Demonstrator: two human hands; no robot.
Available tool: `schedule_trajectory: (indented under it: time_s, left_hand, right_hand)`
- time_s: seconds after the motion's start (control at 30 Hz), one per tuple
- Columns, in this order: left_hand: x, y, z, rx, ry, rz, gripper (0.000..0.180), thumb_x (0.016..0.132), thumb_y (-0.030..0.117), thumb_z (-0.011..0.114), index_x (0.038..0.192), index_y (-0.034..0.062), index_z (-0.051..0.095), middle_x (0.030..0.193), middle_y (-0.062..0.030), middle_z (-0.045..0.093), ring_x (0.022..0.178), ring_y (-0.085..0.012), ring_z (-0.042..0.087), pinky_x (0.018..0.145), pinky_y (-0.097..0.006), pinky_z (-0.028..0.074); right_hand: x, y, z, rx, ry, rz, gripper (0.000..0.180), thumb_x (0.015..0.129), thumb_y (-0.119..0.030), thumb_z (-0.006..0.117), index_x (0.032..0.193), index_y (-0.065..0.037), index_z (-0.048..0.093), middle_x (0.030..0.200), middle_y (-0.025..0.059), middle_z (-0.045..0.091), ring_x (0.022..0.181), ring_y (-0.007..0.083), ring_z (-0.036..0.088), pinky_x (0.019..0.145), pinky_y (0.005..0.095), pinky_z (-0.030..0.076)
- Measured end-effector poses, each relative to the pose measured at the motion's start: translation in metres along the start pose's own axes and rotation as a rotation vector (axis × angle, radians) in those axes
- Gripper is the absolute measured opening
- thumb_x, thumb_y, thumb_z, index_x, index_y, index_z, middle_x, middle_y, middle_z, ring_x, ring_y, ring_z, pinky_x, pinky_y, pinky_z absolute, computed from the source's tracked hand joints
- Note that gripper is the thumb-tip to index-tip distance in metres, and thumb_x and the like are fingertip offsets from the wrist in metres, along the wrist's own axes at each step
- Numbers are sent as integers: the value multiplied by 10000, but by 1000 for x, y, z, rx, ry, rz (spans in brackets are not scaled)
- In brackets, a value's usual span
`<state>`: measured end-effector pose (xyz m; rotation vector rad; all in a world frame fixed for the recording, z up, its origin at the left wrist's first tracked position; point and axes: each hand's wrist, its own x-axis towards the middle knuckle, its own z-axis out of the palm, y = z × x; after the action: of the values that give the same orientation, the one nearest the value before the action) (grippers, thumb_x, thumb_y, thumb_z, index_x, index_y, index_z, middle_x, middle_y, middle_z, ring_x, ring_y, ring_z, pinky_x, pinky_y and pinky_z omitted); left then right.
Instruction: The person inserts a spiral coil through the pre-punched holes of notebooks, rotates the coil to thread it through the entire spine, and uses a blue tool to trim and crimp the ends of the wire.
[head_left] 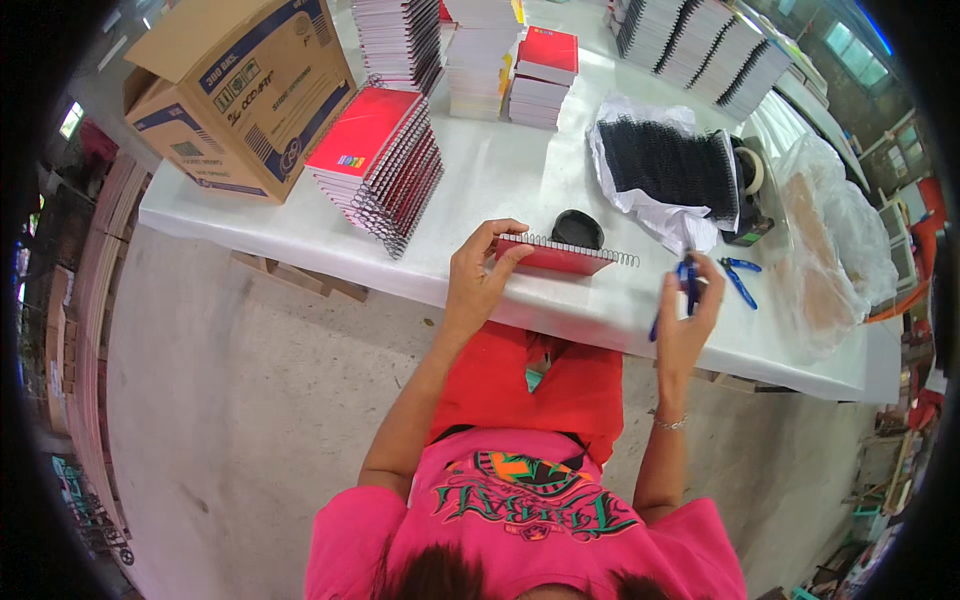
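Observation:
My left hand [478, 278] grips the left end of a red-covered notebook [552, 258], held on edge near the table's front with its spine upward. A wire spiral runs along that spine, and its right end sticks out past the cover. Closed around blue-handled pliers [690, 284], my right hand [686, 322] is just right of the notebook, apart from it. Behind the notebook sits a round black dish [577, 230]. A second blue-handled tool [739, 280], also like pliers, lies to the right of my right hand. Many black spiral coils [670, 165] rest on crumpled white paper beyond.
A stack of red spiral notebooks [375, 150] stands at left, beside an open cardboard box [250, 100]. Farther back are more notebook stacks [540, 85] and black-coiled books [690, 45]. At right lie a tape roll [750, 170] and clear plastic bag [835, 235] on the white-covered table [250, 225].

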<state>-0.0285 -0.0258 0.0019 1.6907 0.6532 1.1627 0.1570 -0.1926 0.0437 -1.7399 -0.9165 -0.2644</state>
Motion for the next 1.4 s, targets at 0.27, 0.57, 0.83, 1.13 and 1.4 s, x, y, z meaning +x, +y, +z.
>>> schedule_trajectory:
  time_s: [0.27, 0.57, 0.83, 1.13, 1.4]
  left_hand:
    - [1, 6, -11, -96, -93, -139, 224, 883, -29, 616, 1098, -9, 679, 1005, -73, 711, 925, -119, 674, 817, -244, 525]
    - [-5, 18, -8, -102, -52, -178, 290, 870, -71, 536, 1112, -17, 686, 961, -91, 736, 936, -135, 687, 802, -256, 543]
    - [-11, 17, 1, 58, 61, -6, 258, 887, -59, 559, 1105, -7, 687, 920, -128, 741, 886, -146, 716, 733, -247, 548]
    - [17, 34, -14, -106, 166, -83, 213, 864, 19, 716, 1072, -28, 697, 850, -62, 729, 742, -59, 639, 645, -207, 498]
    - [80, 83, -53, -50, 267, 27, 254, 911, 61, 687, 1140, -47, 659, 963, -88, 711, 860, -98, 650, 774, -218, 525]
  right_hand:
    - [-50, -64, 63, -10, -270, -295, 452, 724, -190, 801, 1145, -91, 671, 1094, 136, 620, 951, 313, 606, 836, 407, 491]
    - [-58, -61, 86, 41, -249, -319, 399, 754, -182, 782, 1126, -86, 674, 1026, 119, 628, 803, 279, 631, 684, 379, 507]
    - [-31, -64, 72, 1341, -947, 928, 193, 974, -185, 581, 1084, -29, 551, 949, 95, 613, 661, 187, 649, 635, 309, 560]
    - [24, 21, -1, 154, -702, 189, 342, 911, -168, 646, 1194, -19, 525, 1059, 120, 587, 896, 223, 615, 789, 352, 484]
    - [28, -8, 73, 60, -426, -374, 510, 826, -285, 736, 1288, -146, 571, 1332, 189, 506, 1273, 368, 431, 1085, 442, 326]
